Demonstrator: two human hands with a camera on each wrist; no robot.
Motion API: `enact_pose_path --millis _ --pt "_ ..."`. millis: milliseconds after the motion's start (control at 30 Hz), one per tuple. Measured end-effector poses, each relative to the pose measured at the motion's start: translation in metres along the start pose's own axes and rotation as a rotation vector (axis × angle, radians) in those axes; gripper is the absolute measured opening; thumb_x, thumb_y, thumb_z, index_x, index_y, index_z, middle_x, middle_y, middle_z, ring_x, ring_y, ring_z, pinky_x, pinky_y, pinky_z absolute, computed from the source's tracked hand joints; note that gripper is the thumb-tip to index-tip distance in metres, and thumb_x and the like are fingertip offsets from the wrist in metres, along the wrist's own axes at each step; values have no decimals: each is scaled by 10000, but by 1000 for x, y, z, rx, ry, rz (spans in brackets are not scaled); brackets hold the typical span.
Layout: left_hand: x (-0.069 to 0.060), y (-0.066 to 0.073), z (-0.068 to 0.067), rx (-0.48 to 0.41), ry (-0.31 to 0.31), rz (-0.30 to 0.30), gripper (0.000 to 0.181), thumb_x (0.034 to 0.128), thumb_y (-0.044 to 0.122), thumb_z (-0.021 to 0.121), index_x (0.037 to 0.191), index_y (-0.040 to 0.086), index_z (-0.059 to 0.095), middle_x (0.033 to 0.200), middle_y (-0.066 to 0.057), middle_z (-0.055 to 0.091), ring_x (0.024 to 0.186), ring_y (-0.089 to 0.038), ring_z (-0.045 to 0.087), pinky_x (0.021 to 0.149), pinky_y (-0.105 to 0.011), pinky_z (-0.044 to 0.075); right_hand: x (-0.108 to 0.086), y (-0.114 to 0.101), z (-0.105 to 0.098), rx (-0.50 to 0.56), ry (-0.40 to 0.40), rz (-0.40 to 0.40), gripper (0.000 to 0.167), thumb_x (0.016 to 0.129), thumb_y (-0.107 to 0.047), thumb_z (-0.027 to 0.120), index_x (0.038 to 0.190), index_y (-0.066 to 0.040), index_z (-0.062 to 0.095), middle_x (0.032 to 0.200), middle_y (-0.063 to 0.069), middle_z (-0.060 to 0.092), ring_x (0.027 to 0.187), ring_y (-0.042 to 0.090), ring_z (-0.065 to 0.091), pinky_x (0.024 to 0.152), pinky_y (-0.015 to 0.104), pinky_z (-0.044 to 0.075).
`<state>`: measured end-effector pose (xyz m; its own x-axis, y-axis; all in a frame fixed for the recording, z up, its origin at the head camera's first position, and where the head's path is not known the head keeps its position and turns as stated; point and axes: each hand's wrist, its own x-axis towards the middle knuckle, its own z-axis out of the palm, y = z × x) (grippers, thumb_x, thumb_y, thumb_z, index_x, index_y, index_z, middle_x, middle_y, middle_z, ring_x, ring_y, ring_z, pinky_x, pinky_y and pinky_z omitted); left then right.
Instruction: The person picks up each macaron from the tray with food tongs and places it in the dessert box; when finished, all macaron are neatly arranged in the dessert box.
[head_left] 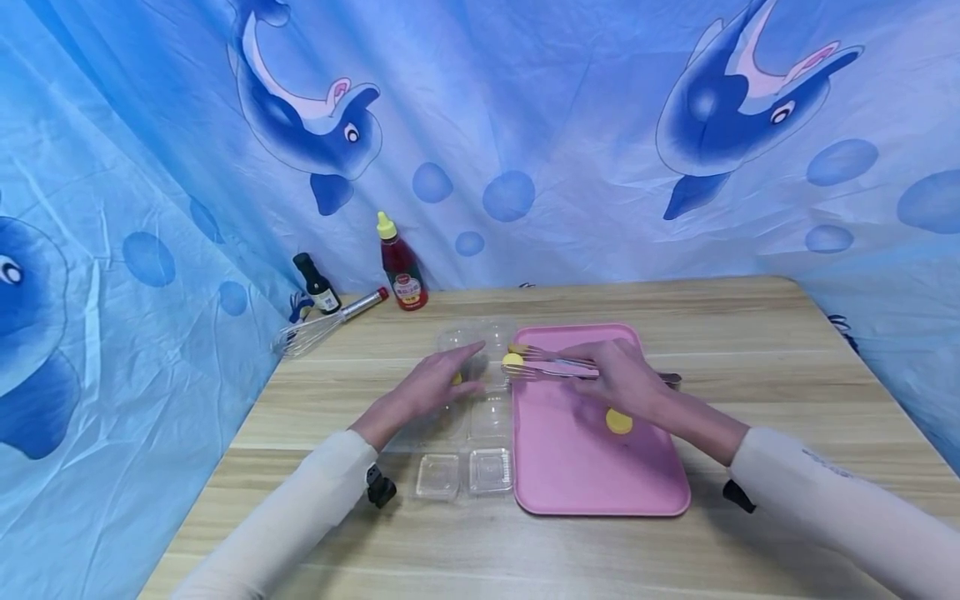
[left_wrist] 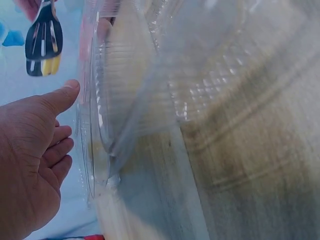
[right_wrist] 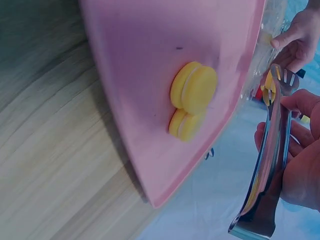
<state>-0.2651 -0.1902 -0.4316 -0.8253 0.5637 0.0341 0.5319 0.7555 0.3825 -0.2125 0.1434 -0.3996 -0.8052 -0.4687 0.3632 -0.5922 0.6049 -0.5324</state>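
Note:
My right hand (head_left: 618,379) grips metal tongs (right_wrist: 270,170) over the pink tray (head_left: 600,475); their slotted ends pinch a yellow macaron (head_left: 513,362) near the tray's left edge. Two more yellow macarons (right_wrist: 194,88) lie on the tray in the right wrist view. My left hand (head_left: 433,383), thumb apart from the fingers, is beside the clear plastic container (head_left: 491,417), left of the tongs' ends. Something yellow (head_left: 456,378) shows behind it. Whether the left hand touches the plastic, I cannot tell.
At the back left of the wooden table (head_left: 757,375) are a whisk (head_left: 330,321), a small dark bottle (head_left: 318,285) and a red sauce bottle (head_left: 403,268) with a yellow cap. A blue curtain (head_left: 585,167) with dolphins hangs behind.

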Motion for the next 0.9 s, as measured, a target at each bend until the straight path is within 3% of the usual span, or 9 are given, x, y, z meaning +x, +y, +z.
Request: enact_pose_path --millis 233,567,900 --pt "2 1 0 2 -7 -14 822 978 373 780 1640 84 388 1635 -139 456 1493 -324 455 1249 -488 351 12 1 10 0 -10 25 456 822 14 853 1263 -86 791 860 -3 765 611 82 520 550 272 471" --pt "3 0 2 -18 -2 -21 781 989 368 768 1628 91 416 1622 -138 473 1486 -323 465 1241 -493 365 20 0 19 7 -36 63 447 830 6 839 1267 -75 786 870 24 767 594 85 514 535 273 462" --pt "5 0 3 -15 3 -12 778 978 386 777 1619 105 438 1618 -122 484 1483 -318 470 1240 -490 367 23 0 28 20 -60 67 467 836 19 838 1285 -92 780 988 76 807 625 78 563 554 273 487"
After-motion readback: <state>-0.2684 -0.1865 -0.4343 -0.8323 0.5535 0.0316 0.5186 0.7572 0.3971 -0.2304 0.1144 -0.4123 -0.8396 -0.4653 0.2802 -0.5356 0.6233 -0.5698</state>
